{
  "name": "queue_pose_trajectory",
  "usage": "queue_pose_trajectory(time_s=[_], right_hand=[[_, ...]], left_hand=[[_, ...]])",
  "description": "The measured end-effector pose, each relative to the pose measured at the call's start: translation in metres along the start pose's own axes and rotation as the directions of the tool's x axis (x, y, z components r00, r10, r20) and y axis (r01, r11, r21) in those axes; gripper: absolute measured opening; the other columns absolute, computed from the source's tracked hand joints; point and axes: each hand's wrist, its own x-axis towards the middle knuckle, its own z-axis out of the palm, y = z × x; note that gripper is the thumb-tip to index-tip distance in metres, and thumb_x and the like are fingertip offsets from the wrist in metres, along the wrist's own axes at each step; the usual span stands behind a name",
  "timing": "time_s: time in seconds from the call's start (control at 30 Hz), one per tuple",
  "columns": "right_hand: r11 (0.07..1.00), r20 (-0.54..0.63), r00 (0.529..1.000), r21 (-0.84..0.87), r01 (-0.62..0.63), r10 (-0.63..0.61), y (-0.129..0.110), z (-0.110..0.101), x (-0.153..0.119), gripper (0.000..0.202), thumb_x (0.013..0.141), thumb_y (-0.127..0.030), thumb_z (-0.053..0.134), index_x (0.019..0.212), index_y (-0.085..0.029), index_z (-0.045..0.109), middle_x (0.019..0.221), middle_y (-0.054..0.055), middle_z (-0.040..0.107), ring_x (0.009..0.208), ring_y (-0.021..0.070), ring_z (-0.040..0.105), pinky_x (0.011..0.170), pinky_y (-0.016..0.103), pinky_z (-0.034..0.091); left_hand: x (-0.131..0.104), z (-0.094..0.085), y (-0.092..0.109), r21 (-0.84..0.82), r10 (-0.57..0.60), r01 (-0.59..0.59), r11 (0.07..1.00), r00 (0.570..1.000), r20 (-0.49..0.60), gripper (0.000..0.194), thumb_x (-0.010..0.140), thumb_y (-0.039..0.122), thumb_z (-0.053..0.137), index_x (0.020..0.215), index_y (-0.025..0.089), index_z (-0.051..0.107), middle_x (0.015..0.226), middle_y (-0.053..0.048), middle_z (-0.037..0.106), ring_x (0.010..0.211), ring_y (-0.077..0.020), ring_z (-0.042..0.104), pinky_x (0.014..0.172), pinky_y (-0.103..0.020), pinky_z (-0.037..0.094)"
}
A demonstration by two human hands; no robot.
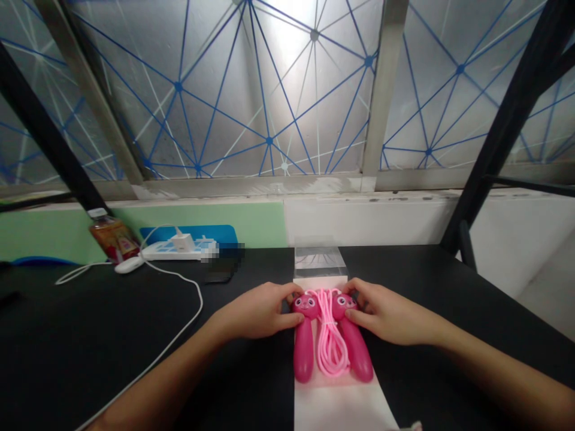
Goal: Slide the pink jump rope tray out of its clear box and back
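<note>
A pink jump rope point(331, 350) lies on a white card point(339, 407) in front of me, its cord coiled and tied between two dark pink handles with animal faces. My left hand point(265, 310) pinches the top of the left handle point(304, 353) between thumb and fingers. At the other side, my right hand point(381, 311) has its thumb and fingers around the head of the right handle point(357, 353). A clear plastic sleeve point(320, 258) extends past the card's far end.
On the black table point(90, 335), a white power strip point(179, 248) with a charger plugged in stands at the back left. A bottle point(114, 238) leans there, and a white cable point(200, 299) runs toward the front. Black posts point(494, 131) rise at both sides before a patterned window.
</note>
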Motion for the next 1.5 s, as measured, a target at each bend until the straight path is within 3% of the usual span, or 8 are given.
queue_pose_trajectory(time_s=[0.27,0.5,0.63,0.8,1.0,1.13,1.33,1.5], right_hand=[[0.987,-0.041,0.99,-0.095,0.128,-0.132,-0.006,0.002,0.0,0.029,0.098,-0.032,0.043,0.12,-0.018,0.055,0.112,0.01,0.062,0.101,0.0209,0.058,0.091,0.037,0.044],[0.944,-0.052,0.988,-0.306,0.121,-0.144,-0.008,0.004,0.0,0.028,0.094,-0.032,0.049,0.119,-0.018,0.055,0.108,0.009,0.058,0.094,0.0219,0.06,0.085,0.036,0.046],[0.921,-0.058,0.986,-0.371,0.121,-0.153,-0.008,0.005,0.0,0.029,0.095,-0.034,0.048,0.12,-0.02,0.054,0.109,0.009,0.057,0.091,0.0213,0.061,0.082,0.036,0.047],[0.804,-0.104,0.974,-0.585,0.105,-0.203,-0.021,0.011,-0.005,0.039,0.096,-0.04,0.041,0.128,-0.018,0.05,0.111,0.013,0.057,0.09,0.0262,0.06,0.066,0.037,0.051],[0.725,0.057,0.949,-0.632,0.274,-0.309,-0.046,0.023,-0.018,0.049,0.096,-0.048,0.038,0.135,-0.019,0.047,0.117,0.017,0.059,0.104,0.0334,0.058,0.07,0.043,0.055],[0.691,0.155,0.925,-0.624,0.365,-0.348,-0.048,0.031,-0.02,0.058,0.092,-0.057,0.043,0.138,-0.022,0.045,0.12,0.018,0.061,0.107,0.0367,0.057,0.076,0.049,0.054],[0.668,0.142,0.933,-0.663,0.338,-0.331,-0.046,0.031,-0.02,0.048,0.094,-0.05,0.042,0.136,-0.027,0.046,0.115,0.015,0.063,0.104,0.0345,0.058,0.072,0.047,0.054],[0.626,0.159,0.919,-0.689,0.365,-0.361,-0.044,0.028,-0.017,0.05,0.092,-0.05,0.047,0.135,-0.024,0.047,0.113,0.013,0.064,0.098,0.0325,0.058,0.069,0.041,0.051]], left_hand=[[-0.001,-0.003,0.006,0.047,-0.009,0.01,0.999,1.0,-0.02,0.035,0.086,0.044,0.06,0.113,0.021,0.063,0.087,-0.003,0.071,0.071,-0.0191,0.064,0.064,-0.026,0.044],[0.001,0.001,0.0,0.049,0.059,-0.055,0.997,0.995,-0.082,0.039,0.087,0.042,0.06,0.12,0.021,0.063,0.118,-0.008,0.067,0.102,-0.0249,0.064,0.088,-0.033,0.047],[0.001,0.003,-0.003,0.045,0.062,-0.058,0.997,0.994,-0.088,0.039,0.087,0.043,0.061,0.12,0.021,0.063,0.117,-0.008,0.068,0.099,-0.0247,0.064,0.087,-0.034,0.047],[0.002,0.0,-0.002,0.043,0.037,-0.034,0.998,0.996,-0.084,0.039,0.088,0.045,0.059,0.119,0.022,0.063,0.104,-0.007,0.071,0.087,-0.0225,0.066,0.076,-0.03,0.048],[0.005,-0.006,0.003,0.041,0.008,-0.005,0.999,0.998,-0.057,0.034,0.087,0.04,0.061,0.116,0.022,0.063,0.096,-0.005,0.072,0.077,-0.02,0.067,0.066,-0.026,0.046],[0.01,0.003,0.002,0.031,0.008,-0.005,1.0,0.994,-0.106,0.035,0.087,0.041,0.061,0.116,0.023,0.062,0.102,-0.005,0.072,0.083,-0.0219,0.068,0.071,-0.028,0.048],[0.011,0.011,0.006,0.077,0.063,-0.049,0.996,0.981,-0.185,0.037,0.09,0.043,0.057,0.122,0.023,0.059,0.113,-0.007,0.066,0.097,-0.0233,0.064,0.084,-0.033,0.049],[0.02,0.008,-0.001,0.11,0.094,-0.054,0.992,0.911,-0.402,0.029,0.095,0.035,0.047,0.116,0.02,0.061,0.124,-0.009,0.058,0.117,-0.0232,0.053,0.103,-0.037,0.041]])
